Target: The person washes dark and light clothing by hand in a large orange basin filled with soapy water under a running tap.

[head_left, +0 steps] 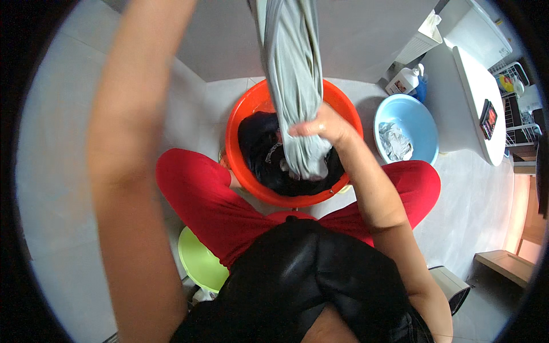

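A long, pale grey-green wet-looking cloth point(294, 68) hangs from the top edge of the picture down into an orange basin point(233, 134). My right hand point(325, 124) is closed round its lower part, with the thumb lying across the front. The cloth is drawn into lengthwise folds, and its lower end hangs bunched over the basin. Dark clothing point(257, 143) lies in the basin beneath it. My left forearm point(134, 108) is raised and blurred; it runs out past the top edge, so my left hand is out of sight. The cloth's upper end is hidden too.
The orange basin stands between my knees in red trousers point(200, 188). To its right is a light blue basin point(429, 150) with a pale cloth point(394, 142) inside. A white bottle point(403, 82) stands behind that. A green basin point(197, 260) is at lower left; a phone point(488, 119) lies on a white surface.
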A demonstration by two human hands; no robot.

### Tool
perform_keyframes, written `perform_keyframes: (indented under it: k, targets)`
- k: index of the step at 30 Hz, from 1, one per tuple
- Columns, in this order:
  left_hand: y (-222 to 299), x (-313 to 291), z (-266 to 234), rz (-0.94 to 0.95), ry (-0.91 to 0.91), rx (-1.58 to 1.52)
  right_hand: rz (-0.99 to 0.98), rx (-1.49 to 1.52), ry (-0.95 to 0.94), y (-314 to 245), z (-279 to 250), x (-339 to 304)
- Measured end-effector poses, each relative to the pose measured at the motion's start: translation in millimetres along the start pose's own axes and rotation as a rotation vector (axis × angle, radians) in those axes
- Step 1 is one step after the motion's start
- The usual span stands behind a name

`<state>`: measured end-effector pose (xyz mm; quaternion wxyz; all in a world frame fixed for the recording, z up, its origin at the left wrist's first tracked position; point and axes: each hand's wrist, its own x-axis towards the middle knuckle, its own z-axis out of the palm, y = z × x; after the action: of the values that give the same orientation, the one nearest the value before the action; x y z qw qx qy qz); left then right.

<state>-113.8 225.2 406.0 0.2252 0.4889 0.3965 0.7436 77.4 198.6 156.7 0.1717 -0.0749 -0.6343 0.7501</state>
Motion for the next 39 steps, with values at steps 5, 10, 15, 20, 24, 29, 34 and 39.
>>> perform_keyframes:
  k: [5, 10, 15, 20, 24, 29, 34, 39]
  targets:
    - [-155.9, -111.8, -144.4, -0.548, 0.207, 0.051, 0.532, 0.413, 0.365, 115.6, -80.0, -30.3]
    - [-265.9, -217.8, -152.5, -1.047, 0.326, 0.427, 0.686, -0.398, 0.748, 195.4, -156.4, -0.9]
    - [-387.7, -278.1, -136.7, -0.963, -0.557, 1.292, 0.986, -1.251, 0.12, 236.0, -86.0, 46.8]
    - [-445.8, -324.3, -134.7, -0.982, -0.888, 1.392, 0.952, -1.466, -0.129, 326.0, -103.7, 43.3]
    - [-499.3, -330.4, -159.4, -0.839, -0.895, 1.432, 1.316, -0.886, 0.204, 343.4, -126.3, 72.6]
    - [-492.6, -313.1, -156.2, -1.037, -0.448, 0.966, 1.077, -1.046, 0.075, 355.1, -159.7, 68.7]
    - [-482.4, -314.3, -134.4, -1.151, 0.399, -0.175, 0.656, -1.094, 0.262, 299.2, -130.9, 75.9]
    - [-428.5, -300.9, -148.3, -1.076, 0.319, -1.05, 0.365, -0.893, 0.244, 189.3, -24.6, 60.1]
